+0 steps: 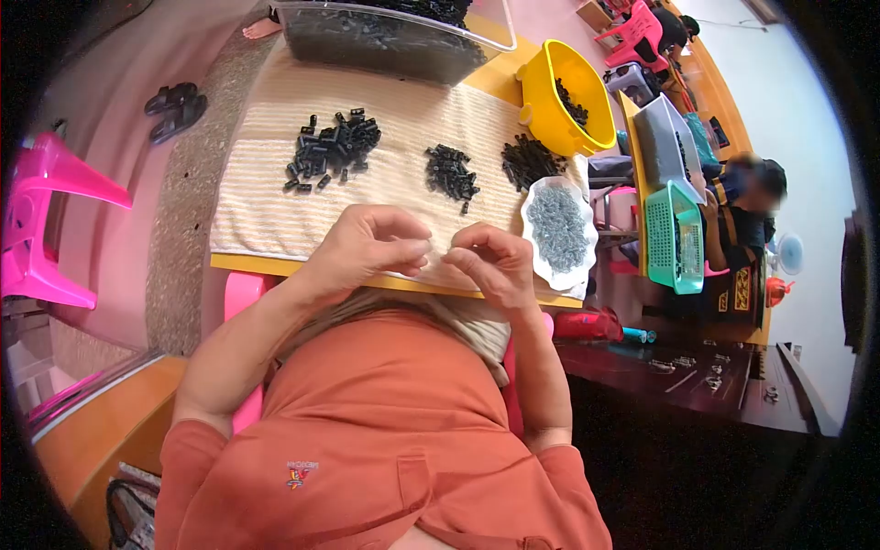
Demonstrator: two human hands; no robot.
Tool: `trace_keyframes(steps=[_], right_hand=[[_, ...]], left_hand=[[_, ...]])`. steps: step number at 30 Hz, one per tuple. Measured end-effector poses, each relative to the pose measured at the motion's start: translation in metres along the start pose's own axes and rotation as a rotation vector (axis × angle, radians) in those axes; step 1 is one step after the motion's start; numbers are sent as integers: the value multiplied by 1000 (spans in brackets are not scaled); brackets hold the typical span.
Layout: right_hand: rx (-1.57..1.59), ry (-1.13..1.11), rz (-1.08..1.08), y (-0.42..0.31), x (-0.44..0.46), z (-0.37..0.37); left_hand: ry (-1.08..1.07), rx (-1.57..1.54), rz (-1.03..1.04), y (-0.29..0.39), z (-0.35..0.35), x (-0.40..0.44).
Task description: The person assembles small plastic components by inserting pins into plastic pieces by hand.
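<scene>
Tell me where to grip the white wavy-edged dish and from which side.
Take the white dish by its near rim, the right hand probably coming from the person's side: bare rim shows there beyond the small clear pieces, while the far end lies close to the thin black pieces and yellow tub.

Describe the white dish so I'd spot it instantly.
Find the table. At its right edge, beside the right hand, sits the white dish. Its wavy rim and small translucent pieces distinguish it from the yellow tub and nearby black piles.
</scene>
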State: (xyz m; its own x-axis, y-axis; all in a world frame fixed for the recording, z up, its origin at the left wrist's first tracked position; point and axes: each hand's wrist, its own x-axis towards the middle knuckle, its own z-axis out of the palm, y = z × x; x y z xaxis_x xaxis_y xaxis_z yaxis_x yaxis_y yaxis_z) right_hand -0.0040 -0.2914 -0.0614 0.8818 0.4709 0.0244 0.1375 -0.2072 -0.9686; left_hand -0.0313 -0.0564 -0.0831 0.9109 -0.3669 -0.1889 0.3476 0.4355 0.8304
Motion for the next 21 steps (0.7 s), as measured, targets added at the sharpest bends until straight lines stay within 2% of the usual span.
trace_keyframes(steps=[4, 7, 10, 16, 21], right_hand=[[147, -5, -7, -1, 2, 12], [67, -16, -37, 4, 3, 14], [91, -67, -21, 2, 1, 12], [174, -27, -13, -3, 1, 12], [56, -72, -86, -3, 2, 13]], left_hand=[[-39, 12, 23, -2, 0, 0], [-37, 39, 20, -2, 0, 0], [-83, 50, 11, 0, -2, 0], [-144, 33, -4, 0, -1, -1], [-128, 8, -21, 1, -2, -2]])
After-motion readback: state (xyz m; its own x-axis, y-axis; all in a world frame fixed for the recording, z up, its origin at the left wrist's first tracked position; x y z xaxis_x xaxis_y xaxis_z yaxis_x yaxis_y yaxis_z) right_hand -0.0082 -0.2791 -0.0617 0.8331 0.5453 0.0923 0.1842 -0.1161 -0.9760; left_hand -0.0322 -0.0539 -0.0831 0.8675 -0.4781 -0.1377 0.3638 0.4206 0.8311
